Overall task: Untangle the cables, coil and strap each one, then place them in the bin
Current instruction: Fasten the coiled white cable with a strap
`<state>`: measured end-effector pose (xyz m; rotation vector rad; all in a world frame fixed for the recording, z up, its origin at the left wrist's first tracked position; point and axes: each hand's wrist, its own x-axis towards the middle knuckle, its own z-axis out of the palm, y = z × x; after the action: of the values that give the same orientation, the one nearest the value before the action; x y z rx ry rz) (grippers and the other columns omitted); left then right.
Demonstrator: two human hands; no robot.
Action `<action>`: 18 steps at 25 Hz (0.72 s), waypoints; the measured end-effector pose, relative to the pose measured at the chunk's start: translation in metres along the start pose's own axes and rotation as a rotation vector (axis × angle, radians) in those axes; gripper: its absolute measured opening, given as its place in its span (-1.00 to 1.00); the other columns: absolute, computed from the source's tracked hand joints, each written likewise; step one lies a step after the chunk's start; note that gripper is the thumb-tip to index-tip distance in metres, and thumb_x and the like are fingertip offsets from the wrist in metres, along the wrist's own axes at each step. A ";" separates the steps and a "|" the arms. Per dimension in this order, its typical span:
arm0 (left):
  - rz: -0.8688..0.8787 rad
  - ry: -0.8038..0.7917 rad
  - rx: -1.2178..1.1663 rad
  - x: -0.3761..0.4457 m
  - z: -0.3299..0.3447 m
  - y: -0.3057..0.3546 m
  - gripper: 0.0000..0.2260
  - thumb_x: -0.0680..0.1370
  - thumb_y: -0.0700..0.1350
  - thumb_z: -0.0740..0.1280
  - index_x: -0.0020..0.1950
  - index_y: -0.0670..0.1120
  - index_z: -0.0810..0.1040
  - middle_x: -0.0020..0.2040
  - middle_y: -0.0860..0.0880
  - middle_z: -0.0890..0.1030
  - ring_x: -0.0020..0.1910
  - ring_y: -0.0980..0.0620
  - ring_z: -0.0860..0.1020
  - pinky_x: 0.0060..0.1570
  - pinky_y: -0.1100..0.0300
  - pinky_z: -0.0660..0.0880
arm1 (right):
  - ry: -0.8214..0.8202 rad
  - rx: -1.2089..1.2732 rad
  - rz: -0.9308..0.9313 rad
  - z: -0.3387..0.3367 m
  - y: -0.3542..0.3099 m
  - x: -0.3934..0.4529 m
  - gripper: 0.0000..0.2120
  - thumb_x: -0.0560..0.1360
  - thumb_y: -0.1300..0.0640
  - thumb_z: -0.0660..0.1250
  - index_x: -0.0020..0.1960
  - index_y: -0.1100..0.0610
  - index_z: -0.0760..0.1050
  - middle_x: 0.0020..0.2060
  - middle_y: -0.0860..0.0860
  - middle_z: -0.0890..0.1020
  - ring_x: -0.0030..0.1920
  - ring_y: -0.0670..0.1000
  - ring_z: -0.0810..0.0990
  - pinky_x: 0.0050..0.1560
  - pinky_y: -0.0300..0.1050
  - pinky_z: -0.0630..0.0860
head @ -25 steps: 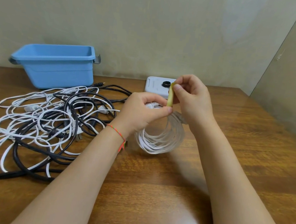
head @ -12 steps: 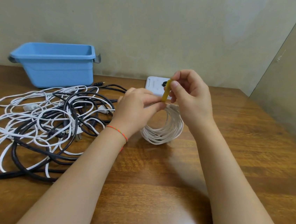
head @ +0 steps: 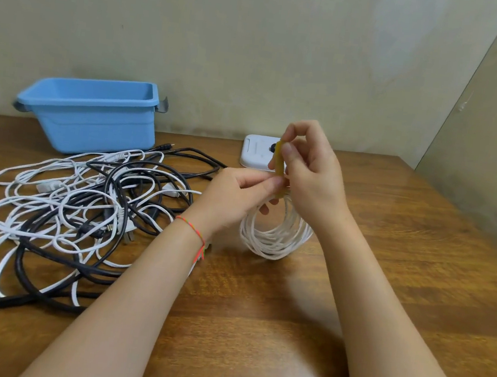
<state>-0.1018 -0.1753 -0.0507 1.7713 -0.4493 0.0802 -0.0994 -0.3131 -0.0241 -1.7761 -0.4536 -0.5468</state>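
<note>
Head view: the left hand (head: 234,196) grips the top of the coiled white cable (head: 276,237), standing it upright at table centre so the right hand (head: 310,176), pinching a yellow rubber strap (head: 279,164), can bind it. At ten o'clock waits the blue plastic bin (head: 94,123), with the tangled black and white cables (head: 70,206) at nine o'clock unsorted.

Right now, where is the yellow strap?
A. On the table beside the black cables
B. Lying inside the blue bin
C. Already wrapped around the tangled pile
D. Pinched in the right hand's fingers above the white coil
D: the right hand pinches the yellow strap upright over the white coil, whose top the left hand holds.
</note>
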 end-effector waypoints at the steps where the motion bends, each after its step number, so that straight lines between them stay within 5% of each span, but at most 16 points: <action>1: 0.017 0.006 0.019 -0.001 0.002 0.001 -0.86 0.60 -0.07 0.35 -0.03 -0.02 0.71 -0.21 -0.14 0.68 -0.29 0.05 0.57 -0.16 0.26 0.52 | 0.015 -0.012 0.008 -0.001 0.001 0.000 -0.86 0.59 0.32 0.19 -0.02 0.10 0.40 -0.27 0.20 0.60 -0.38 0.06 0.50 -0.47 -0.12 0.45; 5: 0.077 0.131 0.115 0.001 0.002 -0.004 -0.86 0.59 -0.10 0.38 -0.07 -0.07 0.73 -0.27 -0.07 0.67 -0.36 0.08 0.58 -0.25 0.28 0.48 | 0.026 -0.001 0.073 -0.007 0.000 0.002 -0.89 0.55 0.22 0.37 0.06 0.11 0.50 -0.32 -0.01 0.67 -0.30 -0.08 0.63 -0.26 -0.13 0.57; 8: 0.086 0.171 0.126 0.003 -0.004 -0.007 -0.84 0.58 -0.10 0.38 -0.14 -0.05 0.72 -0.27 -0.03 0.68 -0.34 0.07 0.62 -0.21 0.24 0.53 | -0.098 0.063 0.277 -0.011 0.005 0.003 -0.55 0.46 0.08 0.51 0.28 0.13 0.46 -0.14 -0.01 0.71 -0.11 -0.13 0.67 0.01 -0.16 0.58; 11: 0.086 0.168 0.190 0.002 -0.004 -0.008 -0.80 0.58 -0.10 0.38 -0.21 -0.10 0.70 -0.35 0.04 0.65 -0.35 0.13 0.62 -0.21 0.25 0.52 | -0.213 -0.170 0.383 -0.012 0.010 0.002 -0.63 0.48 -0.12 0.44 0.17 0.08 0.55 -0.07 -0.08 0.69 0.01 -0.14 0.63 0.08 -0.16 0.52; 14: 0.086 0.169 0.211 0.003 -0.004 -0.008 -0.82 0.57 -0.12 0.39 -0.22 -0.06 0.70 -0.37 0.05 0.64 -0.37 0.17 0.60 -0.25 0.32 0.49 | -0.211 -0.133 0.286 -0.012 0.009 0.001 -0.85 0.52 0.02 0.43 -0.08 0.12 0.65 -0.17 0.00 0.71 -0.13 -0.13 0.63 -0.06 -0.20 0.53; 18: 0.066 0.154 0.063 0.002 -0.003 -0.006 -0.94 0.54 -0.15 0.43 -0.03 0.00 0.66 -0.18 0.00 0.70 -0.33 0.09 0.62 -0.19 0.24 0.55 | -0.085 -0.077 0.115 -0.009 0.008 0.003 -0.95 0.45 0.27 0.48 -0.12 0.26 0.64 -0.20 0.13 0.70 -0.21 0.05 0.68 -0.14 -0.09 0.61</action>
<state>-0.0976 -0.1720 -0.0545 1.7964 -0.3973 0.2782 -0.0937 -0.3239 -0.0272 -1.8922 -0.3903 -0.4135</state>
